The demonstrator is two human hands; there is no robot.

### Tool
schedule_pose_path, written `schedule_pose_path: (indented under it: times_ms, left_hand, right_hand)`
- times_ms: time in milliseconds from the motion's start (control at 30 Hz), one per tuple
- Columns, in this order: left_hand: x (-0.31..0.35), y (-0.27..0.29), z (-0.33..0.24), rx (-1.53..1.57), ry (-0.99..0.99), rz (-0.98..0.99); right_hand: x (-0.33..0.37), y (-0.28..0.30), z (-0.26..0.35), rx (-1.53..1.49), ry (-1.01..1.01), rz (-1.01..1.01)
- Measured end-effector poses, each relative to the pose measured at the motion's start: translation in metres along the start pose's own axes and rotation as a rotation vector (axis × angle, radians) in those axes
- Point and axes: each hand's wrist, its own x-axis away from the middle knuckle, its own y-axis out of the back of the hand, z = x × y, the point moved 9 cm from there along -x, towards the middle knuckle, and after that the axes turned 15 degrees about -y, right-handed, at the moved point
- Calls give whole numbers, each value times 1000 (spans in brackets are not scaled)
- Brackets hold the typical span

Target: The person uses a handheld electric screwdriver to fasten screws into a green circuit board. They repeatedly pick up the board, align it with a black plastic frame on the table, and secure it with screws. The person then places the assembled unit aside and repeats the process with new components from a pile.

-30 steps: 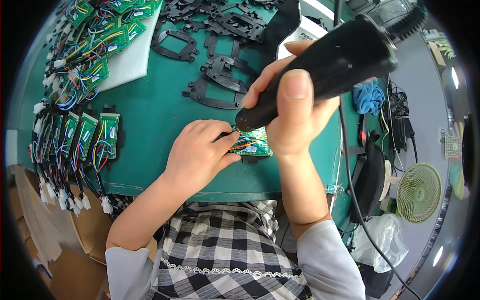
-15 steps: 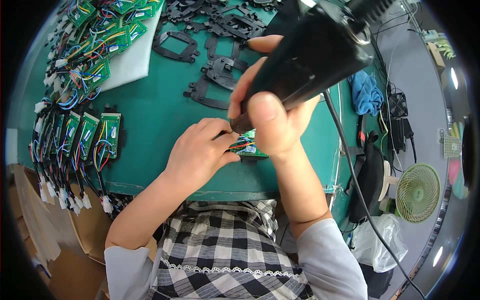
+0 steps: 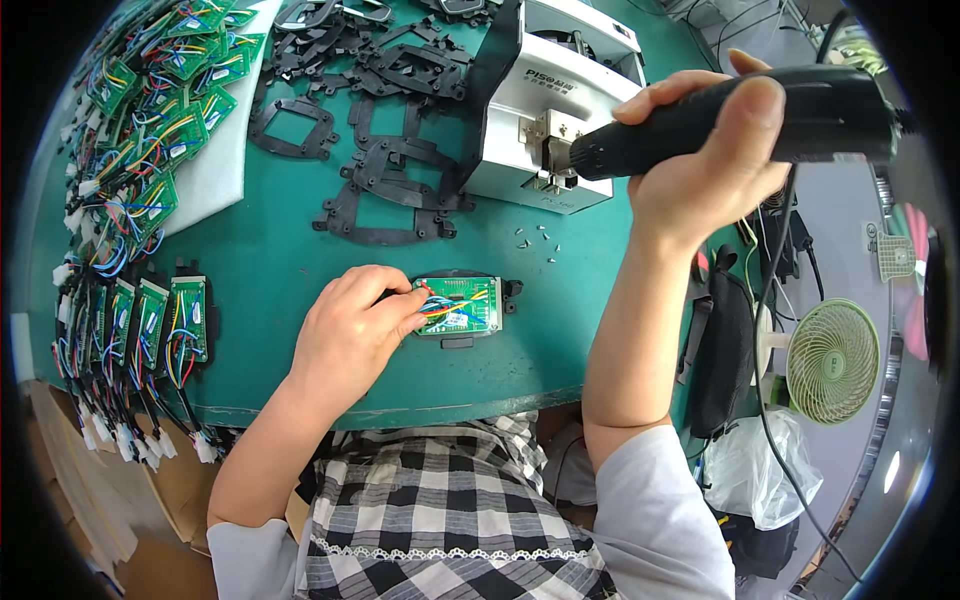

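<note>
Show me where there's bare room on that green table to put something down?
Bare green mat lies between the flat black plastic frames above and the left hand below. A smaller patch sits right of the green wired circuit board. The left edge is crowded with circuit boards; the white machine fills the top.

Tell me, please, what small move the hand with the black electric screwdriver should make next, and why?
Probably ease the black electric screwdriver tip a little further into the white screw feeder box to pick up a screw. The right hand holds the tip at the feeder's metal outlet, while the left hand steadies the green circuit board with coloured wires in its black frame on the green table.
</note>
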Motion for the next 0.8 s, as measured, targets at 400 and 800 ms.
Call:
schedule_pose_path:
  times_ms: [400,800]
  left_hand:
    - [4,3,1,1,-17,-39]
    - [8,3,-1,-82,-30,-17]
  right_hand:
    - [98,-49,0,-210,-389,424]
    - [125,-79,-1,-118,-348,563]
